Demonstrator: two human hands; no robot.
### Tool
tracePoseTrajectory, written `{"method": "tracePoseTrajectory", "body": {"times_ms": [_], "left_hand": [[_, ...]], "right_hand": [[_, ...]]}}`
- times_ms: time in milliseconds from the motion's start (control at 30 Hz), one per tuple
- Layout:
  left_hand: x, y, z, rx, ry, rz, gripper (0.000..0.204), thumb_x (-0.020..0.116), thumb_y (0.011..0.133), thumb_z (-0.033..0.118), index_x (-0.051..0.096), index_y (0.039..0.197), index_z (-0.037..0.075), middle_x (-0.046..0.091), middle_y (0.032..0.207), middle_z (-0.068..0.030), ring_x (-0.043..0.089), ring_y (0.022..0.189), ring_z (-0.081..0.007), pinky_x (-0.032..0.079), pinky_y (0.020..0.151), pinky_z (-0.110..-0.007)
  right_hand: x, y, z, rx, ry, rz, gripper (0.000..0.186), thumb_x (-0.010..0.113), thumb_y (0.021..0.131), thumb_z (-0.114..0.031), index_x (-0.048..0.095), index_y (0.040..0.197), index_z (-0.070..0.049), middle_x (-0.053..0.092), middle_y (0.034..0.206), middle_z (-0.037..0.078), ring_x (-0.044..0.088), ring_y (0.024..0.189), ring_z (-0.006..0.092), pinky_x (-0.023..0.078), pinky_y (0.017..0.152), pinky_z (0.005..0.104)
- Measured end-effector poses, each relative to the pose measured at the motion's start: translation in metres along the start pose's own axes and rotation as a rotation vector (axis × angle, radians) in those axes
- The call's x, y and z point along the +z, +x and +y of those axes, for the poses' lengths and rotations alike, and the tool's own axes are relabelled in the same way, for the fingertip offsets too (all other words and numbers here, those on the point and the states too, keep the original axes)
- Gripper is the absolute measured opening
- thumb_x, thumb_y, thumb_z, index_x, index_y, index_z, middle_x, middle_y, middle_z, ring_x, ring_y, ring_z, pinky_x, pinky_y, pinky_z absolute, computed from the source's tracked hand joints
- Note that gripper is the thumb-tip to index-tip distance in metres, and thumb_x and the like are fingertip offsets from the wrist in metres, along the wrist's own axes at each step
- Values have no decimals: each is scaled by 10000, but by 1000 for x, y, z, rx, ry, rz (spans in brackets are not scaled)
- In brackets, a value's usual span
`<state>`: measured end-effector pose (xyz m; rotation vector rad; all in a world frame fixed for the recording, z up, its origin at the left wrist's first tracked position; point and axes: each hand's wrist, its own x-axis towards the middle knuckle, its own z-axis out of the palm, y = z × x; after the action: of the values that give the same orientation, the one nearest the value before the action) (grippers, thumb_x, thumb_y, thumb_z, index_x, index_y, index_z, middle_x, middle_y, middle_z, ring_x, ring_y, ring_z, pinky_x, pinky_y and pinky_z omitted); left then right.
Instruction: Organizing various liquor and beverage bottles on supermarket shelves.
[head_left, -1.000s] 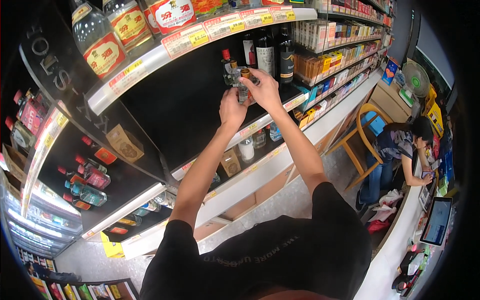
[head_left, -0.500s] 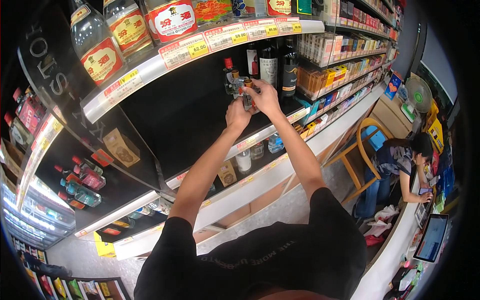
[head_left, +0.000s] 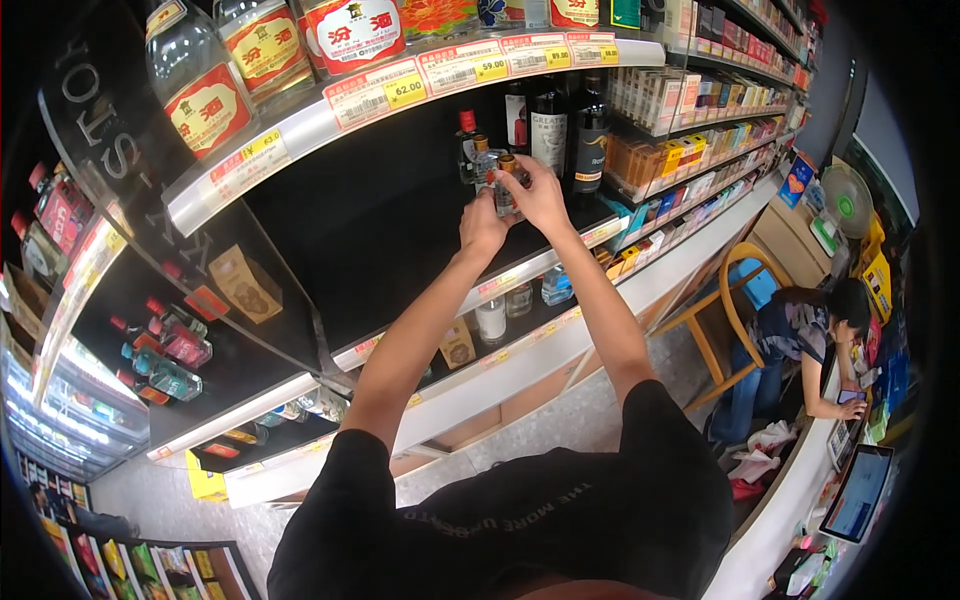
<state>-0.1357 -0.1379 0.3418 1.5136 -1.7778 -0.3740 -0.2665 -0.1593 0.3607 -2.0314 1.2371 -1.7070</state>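
Observation:
My left hand [head_left: 482,222] and my right hand [head_left: 538,193] are closed round a small clear bottle [head_left: 506,195] with an orange-brown cap, on the black middle shelf [head_left: 340,210]; my right thumb lies across the bottle. Just behind it stands another small clear bottle [head_left: 485,160], partly hidden by my fingers, and a red-capped bottle [head_left: 467,142]. Tall dark wine bottles [head_left: 587,140] stand behind and to the right of my hands. Whether the held bottle rests on the shelf, I cannot tell.
Price-labelled shelf edge [head_left: 440,75] overhangs, bearing large bottles [head_left: 260,60]. Coloured bottles [head_left: 165,370] are at left, small packs [head_left: 690,150] at right. A co-worker [head_left: 800,340] in a patterned top leans on a counter [head_left: 780,510] beside a wooden chair [head_left: 700,340].
The whole view has shifted slightly. Both hands stay at the same spot among the small bottles, with only slight movement of the fingers round the held bottle.

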Motion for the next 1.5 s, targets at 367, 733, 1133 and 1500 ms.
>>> {"method": "tracePoseTrajectory", "body": {"times_ms": [367, 733, 1133, 1500], "left_hand": [[4, -3, 4, 1, -6, 42, 533, 860, 746, 238, 594, 1114, -41, 709, 1087, -240, 688, 1038, -395, 558, 868, -458], [-37, -96, 8, 119, -435, 262, 619, 739, 862, 63, 466, 1399, -81, 514, 1428, -251, 586, 1263, -315, 587, 916, -359], [-50, -364, -89, -335, -575, 385, 200, 529, 972, -38, 629, 1142, -5, 662, 1161, -115, 655, 1027, -171, 539, 779, -267], [-89, -386, -108, -249, -479, 403, 254, 599, 879, -5, 610, 1131, -37, 653, 1044, -116, 620, 969, -164, 502, 827, -283]], "right_hand": [[-1, -2, 1, -96, -59, 17, 481, 772, 852, -262, 641, 1208, 34, 660, 1082, 203, 636, 947, 336, 502, 822, 394], [-21, -97, -47, -224, -36, 200, 406, 693, 855, -74, 578, 1240, -14, 568, 1242, 198, 504, 1248, 406, 404, 1061, 482], [23, -257, -134, -74, 586, -226, 137, 591, 848, 80, 672, 919, -3, 678, 967, 130, 680, 917, 275, 540, 795, 338], [83, -303, -187, -160, 674, -754, 134, 608, 859, 25, 689, 938, -47, 671, 1024, 84, 660, 938, 272, 537, 825, 339]]}}
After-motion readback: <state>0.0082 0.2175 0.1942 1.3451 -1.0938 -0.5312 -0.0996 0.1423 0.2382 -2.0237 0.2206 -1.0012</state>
